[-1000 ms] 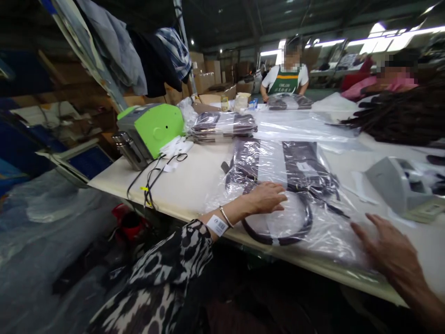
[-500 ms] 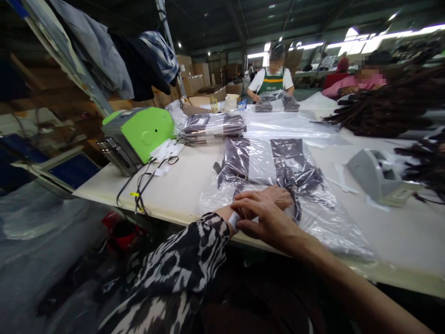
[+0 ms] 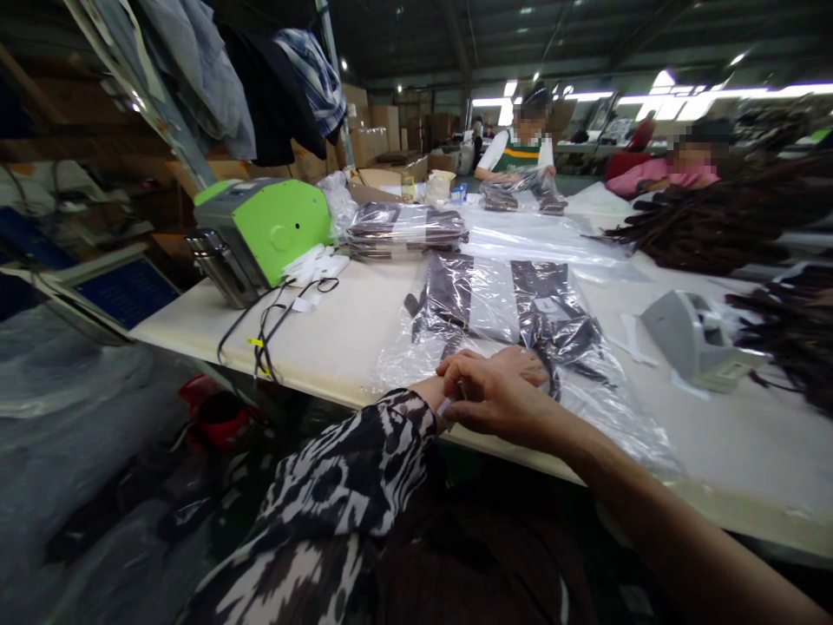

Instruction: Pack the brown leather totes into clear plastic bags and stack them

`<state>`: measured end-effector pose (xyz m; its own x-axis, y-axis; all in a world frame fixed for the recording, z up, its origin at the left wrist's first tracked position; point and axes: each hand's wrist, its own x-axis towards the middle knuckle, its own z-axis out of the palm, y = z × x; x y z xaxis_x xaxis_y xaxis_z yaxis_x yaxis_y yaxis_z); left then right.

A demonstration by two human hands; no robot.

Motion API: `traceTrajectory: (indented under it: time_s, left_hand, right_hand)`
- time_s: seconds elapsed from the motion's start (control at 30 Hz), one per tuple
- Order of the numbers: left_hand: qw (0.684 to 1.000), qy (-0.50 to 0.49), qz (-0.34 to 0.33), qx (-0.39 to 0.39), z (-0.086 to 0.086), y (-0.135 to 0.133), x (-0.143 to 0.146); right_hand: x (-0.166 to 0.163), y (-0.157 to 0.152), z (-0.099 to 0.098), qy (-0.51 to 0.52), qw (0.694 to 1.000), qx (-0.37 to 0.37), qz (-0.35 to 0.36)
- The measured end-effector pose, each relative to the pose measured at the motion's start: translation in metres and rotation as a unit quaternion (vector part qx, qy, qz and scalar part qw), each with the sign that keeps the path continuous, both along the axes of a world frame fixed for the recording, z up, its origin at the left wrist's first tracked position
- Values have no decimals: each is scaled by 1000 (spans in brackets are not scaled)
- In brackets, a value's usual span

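My left hand [image 3: 524,365], in a black-and-white patterned sleeve, lies low over the front of a clear plastic bag [image 3: 634,425]. Its fingers are partly hidden, but those in view look laid out flat. Crossing above it, my right hand [image 3: 488,395] has thumb and fingers closed at a small white sticker [image 3: 445,410] on my left wrist. Inside the bag is a folded dark brown garment [image 3: 449,291] with a pale paper band [image 3: 493,299] around it and a white label [image 3: 552,307] on the right part.
Behind lies a stack of bagged garments [image 3: 407,230]. A green-and-grey machine [image 3: 286,227], steel flask [image 3: 221,269] and black cables [image 3: 264,334] are at left. At right are a grey tape dispenser [image 3: 696,338] and dark brown garments [image 3: 716,217]. Two co-workers [image 3: 517,156] sit or stand across the table.
My right fingers have curled more tightly toward the thumb at the wrist sticker. My left hand stays in place. The co-worker in the green apron leans further forward. The view has shifted slightly.
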<state>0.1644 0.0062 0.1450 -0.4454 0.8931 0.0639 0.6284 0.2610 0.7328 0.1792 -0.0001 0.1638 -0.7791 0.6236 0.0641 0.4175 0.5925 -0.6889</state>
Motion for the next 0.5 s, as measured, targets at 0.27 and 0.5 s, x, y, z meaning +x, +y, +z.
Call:
traceTrajectory:
  time_s: [0.27, 0.5]
  left_hand:
    - [964, 244, 68, -82, -10, -19, -20]
    - [979, 74, -172, 85, -38, 15, -32]
  right_hand:
    - [-4, -8, 6, 15, 999, 18, -31]
    - [27, -27, 19, 203, 973, 42, -104]
